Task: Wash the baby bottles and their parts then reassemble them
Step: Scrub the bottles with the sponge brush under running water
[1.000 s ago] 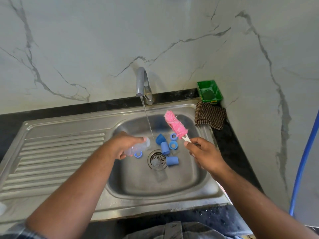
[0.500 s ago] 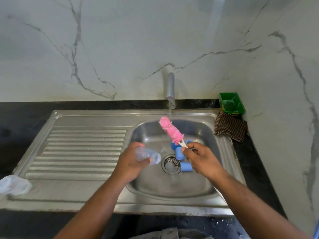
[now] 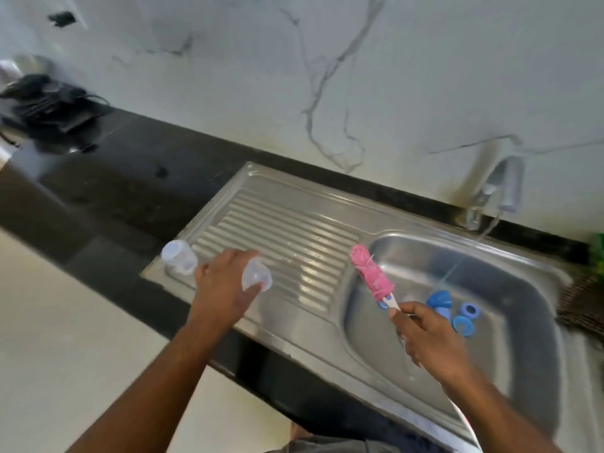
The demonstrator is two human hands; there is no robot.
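Holding a clear bottle (image 3: pixel 256 279) in my left hand (image 3: pixel 222 289), I have my fingers and thumb curled round its body, and its open mouth faces right. The hand is over the near left part of the ribbed drainboard (image 3: pixel 287 230); the blur keeps me from telling whether the bottle touches the steel. A second bottle (image 3: pixel 179 261) lies on its side at the drainboard's left corner, just beside my knuckles but apart from them.

My right hand (image 3: pixel 431 341) pinches the white handle of the brush (image 3: pixel 371 277) between thumb and curled fingers. The pink head slants up and to the left, over the left rim of the basin (image 3: pixel 523 322). The blue parts (image 3: pixel 439 299) sit grouped on the basin floor, just right of that hand. From the tap (image 3: pixel 506 184) a thin stream of water (image 3: pixel 487 230) runs down into the basin.
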